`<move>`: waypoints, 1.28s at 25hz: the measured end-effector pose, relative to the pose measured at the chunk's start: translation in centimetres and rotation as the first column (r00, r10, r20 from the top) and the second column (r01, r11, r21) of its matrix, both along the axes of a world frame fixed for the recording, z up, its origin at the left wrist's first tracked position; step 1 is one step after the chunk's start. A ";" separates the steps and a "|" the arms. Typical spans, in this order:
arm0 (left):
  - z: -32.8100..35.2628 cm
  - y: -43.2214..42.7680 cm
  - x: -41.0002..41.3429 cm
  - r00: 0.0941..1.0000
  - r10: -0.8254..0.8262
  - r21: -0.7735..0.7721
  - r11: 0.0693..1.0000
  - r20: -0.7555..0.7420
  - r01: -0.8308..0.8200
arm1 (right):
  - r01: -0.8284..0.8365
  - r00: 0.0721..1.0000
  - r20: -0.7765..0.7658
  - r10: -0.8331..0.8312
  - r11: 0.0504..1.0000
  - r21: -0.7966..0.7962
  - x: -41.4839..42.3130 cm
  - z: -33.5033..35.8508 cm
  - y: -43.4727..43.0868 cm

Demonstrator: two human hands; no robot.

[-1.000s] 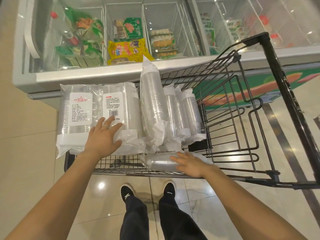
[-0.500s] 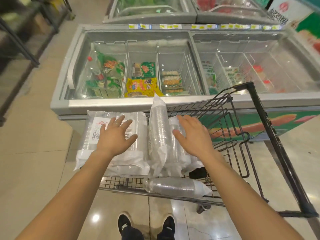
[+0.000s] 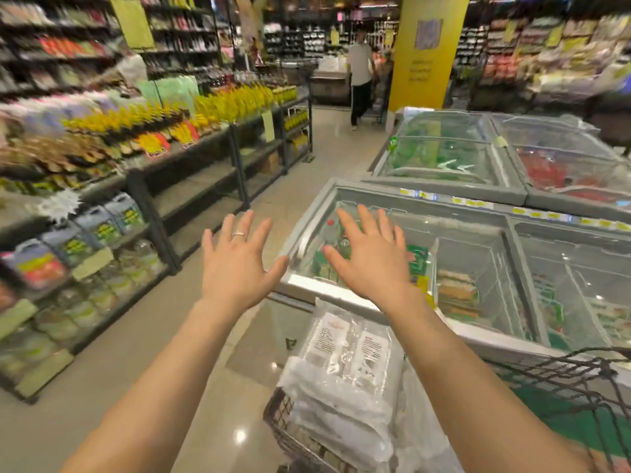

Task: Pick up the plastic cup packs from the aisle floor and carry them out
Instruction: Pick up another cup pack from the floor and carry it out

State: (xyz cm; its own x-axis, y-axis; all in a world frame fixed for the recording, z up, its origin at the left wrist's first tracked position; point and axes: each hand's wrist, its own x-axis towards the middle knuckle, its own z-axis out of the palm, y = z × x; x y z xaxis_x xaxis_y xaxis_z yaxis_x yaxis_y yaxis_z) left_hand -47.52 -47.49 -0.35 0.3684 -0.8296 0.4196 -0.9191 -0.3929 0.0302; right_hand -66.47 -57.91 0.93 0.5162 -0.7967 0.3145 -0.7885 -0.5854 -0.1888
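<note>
Stocked shelves (image 3: 102, 172) of bottles and jugs line the aisle's left side. The glass-lidded freezer chest (image 3: 375, 195) ahead holds packaged frozen food in wire compartments. Nearer, a black wire cart (image 3: 580, 368) carries the plastic cup packs (image 3: 345, 356), clear-wrapped with white labels. The left hand (image 3: 235, 268) and right hand (image 3: 372, 264) are raised clear of the packs, each grip wide, fingers spread, holding nothing. A ring (image 3: 239, 235) sits on a left finger.

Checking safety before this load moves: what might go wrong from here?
Neither left hand nor right hand steadies the cup packs, piled at the edge of the cart; they may slip off. The cart sits close beside the freezer and may scrape it. A person is ahead in the aisle.
</note>
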 end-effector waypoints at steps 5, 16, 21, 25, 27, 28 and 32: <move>3.9 11.6 11.9 0.964 0.262 -0.106 0.961 0.042 -0.257 | -0.258 0.965 0.032 0.260 0.964 -0.068 14.1 4.5 7.4; 8.7 40.3 28.0 0.689 0.720 -0.157 0.692 0.082 -0.705 | -0.688 0.713 0.037 0.700 0.708 -0.159 40.5 8.0 29.2; 8.6 51.2 30.4 0.492 0.867 -0.164 0.498 0.074 -0.852 | -0.822 0.553 0.006 0.833 0.546 -0.160 47.8 7.9 39.0; 8.1 55.6 32.4 0.395 0.917 -0.127 0.399 0.055 -0.908 | -0.867 0.474 0.018 0.881 0.470 -0.165 52.1 7.3 43.7; 7.8 56.7 34.2 0.359 0.932 -0.115 0.362 0.049 -0.925 | -0.887 0.435 0.021 0.900 0.433 -0.158 54.8 6.8 45.5; 7.7 57.1 35.3 0.342 0.939 -0.109 0.345 0.046 -0.932 | -0.896 0.419 0.018 0.908 0.417 -0.151 56.3 6.6 46.2; 7.4 58.9 41.1 0.290 0.956 -0.103 0.294 0.053 -0.950 | -0.913 0.383 0.023 0.923 0.382 -0.145 63.5 5.7 48.1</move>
